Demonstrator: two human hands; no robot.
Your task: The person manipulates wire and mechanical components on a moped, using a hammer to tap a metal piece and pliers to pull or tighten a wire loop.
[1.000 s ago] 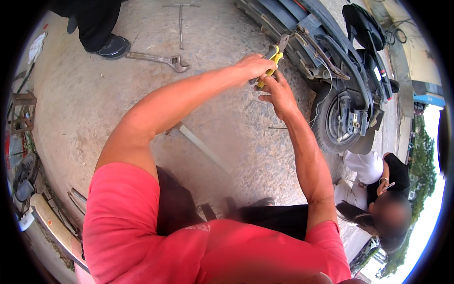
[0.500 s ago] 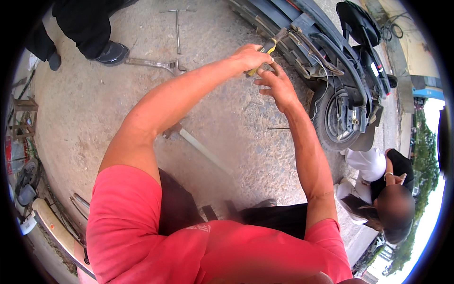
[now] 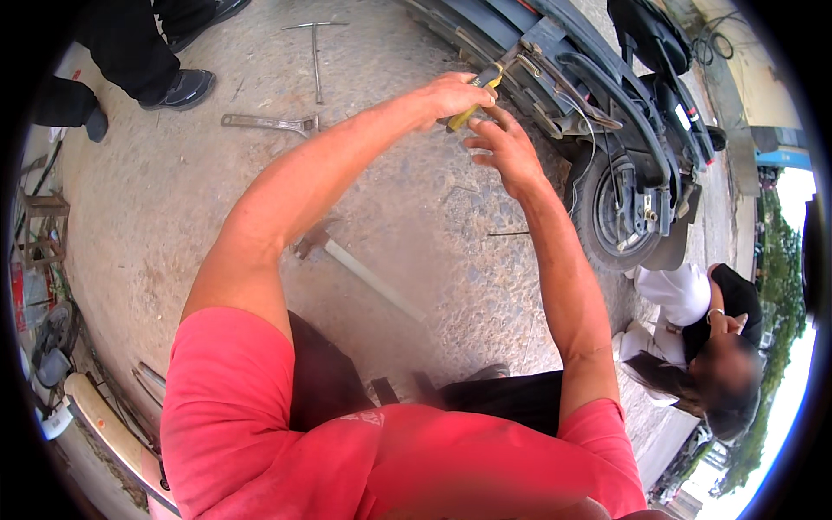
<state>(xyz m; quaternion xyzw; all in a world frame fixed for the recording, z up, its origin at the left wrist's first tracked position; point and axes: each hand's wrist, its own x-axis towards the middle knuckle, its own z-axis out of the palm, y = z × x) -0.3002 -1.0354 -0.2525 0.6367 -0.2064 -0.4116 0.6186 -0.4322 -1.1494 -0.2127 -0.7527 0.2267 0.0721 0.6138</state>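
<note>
My left hand (image 3: 452, 97) is wrapped round a pair of pliers (image 3: 488, 76) with yellow and black handles. The pliers' jaws point up and right, at metal parts (image 3: 530, 65) along the lower frame of a dark scooter-like vehicle (image 3: 568, 74). Whether the jaws grip anything is too small to tell. Just below the handles, my right hand (image 3: 510, 156) has its fingers apart and loosely bent. Its fingertips are close to the yellow handle; I cannot tell if they touch it.
A hammer (image 3: 364, 273) with a pale handle, an adjustable wrench (image 3: 273, 123) and a T-handled tool (image 3: 316, 65) lie on the concrete ground. A thin rod (image 3: 509, 233) is near my right forearm. One person's shoes (image 3: 182, 89) stand upper left; another person (image 3: 685, 321) is at right.
The view has shifted slightly, so the ground tools appear a little further left. The shoe near the wrench has moved away from its handle. Both hands stay around the pliers.
</note>
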